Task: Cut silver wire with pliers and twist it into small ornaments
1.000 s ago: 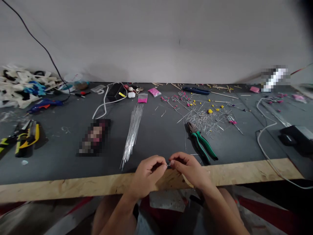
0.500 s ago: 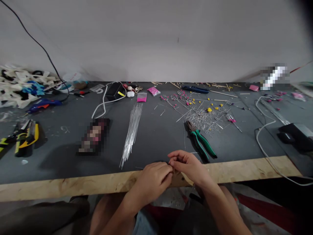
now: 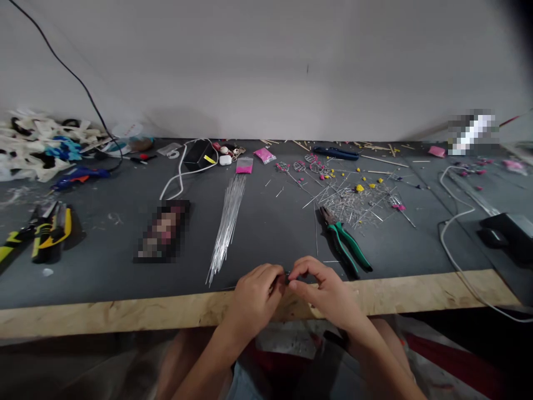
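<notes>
My left hand (image 3: 259,291) is closed above the wooden front edge of the table, its fingers curled and pinched together. Close beside it, the thumb and forefinger of my right hand (image 3: 322,283) are brought together in a pinch. Something very small shows between the fingertips, too small to make out. To the right of my right hand lie green-handled pliers (image 3: 347,244), jaws pointing away from me. A bundle of thin straight metal wires (image 3: 227,230) lies left of my hands. Farther back is a loose heap of short wire pieces (image 3: 353,203).
Wire shapes with pink bits (image 3: 316,166) and pink packets (image 3: 244,165) lie toward the wall. A blurred-out dark object (image 3: 162,230), yellow-black cutters (image 3: 52,233) and a blue glue gun (image 3: 81,176) are on the left. A white cable (image 3: 447,244) crosses the right side.
My left hand has turned and its fingers have risen slightly. My right fingertips have drawn a little apart from the left hand, into a clearer pinch. The view has shifted slightly.
</notes>
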### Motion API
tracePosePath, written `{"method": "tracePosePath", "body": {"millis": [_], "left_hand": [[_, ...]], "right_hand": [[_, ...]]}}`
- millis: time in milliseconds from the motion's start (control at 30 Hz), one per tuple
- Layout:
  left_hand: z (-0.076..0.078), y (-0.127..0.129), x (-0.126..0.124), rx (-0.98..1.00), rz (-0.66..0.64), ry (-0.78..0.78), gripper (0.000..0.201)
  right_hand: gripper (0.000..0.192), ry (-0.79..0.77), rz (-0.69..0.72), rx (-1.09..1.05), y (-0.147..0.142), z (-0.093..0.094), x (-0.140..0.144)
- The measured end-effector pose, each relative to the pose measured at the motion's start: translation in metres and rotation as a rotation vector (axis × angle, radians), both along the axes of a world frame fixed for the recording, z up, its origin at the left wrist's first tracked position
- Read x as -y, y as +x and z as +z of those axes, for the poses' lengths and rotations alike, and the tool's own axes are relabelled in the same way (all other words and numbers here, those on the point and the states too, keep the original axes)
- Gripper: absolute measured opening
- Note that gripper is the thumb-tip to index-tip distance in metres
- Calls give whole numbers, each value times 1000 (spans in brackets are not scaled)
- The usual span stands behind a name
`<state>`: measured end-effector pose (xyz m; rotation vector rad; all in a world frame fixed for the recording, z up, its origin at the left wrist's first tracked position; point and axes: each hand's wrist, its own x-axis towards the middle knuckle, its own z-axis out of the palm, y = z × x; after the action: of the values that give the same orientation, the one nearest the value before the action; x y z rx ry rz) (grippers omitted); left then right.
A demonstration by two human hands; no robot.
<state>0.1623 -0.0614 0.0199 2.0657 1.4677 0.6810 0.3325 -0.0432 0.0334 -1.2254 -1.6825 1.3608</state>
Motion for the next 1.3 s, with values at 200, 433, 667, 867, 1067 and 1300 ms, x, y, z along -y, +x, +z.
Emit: {"method": "tracePosePath", "body": {"millis": [200, 433, 667, 867, 1067, 1300], "left_hand": [[-8, 3, 3, 13, 100, 173, 13], [-9, 5, 5, 46, 149, 265, 10], [-1, 3, 4, 196, 167, 133, 11], [6, 1, 2, 354, 182, -67, 15], [11, -2, 1, 449, 80, -245, 18], [15, -4, 3, 334, -59, -178, 17]], "right_hand": [[5, -74, -9, -1, -4, 2, 3], [8, -245, -74, -220, -4, -8, 4], [14, -290, -28, -168, 0, -10, 3], [12, -221, -10, -137, 1, -9, 1], [11, -264, 12, -184, 0, -14, -2], [21, -352, 80, -120, 4, -14, -5]]}}
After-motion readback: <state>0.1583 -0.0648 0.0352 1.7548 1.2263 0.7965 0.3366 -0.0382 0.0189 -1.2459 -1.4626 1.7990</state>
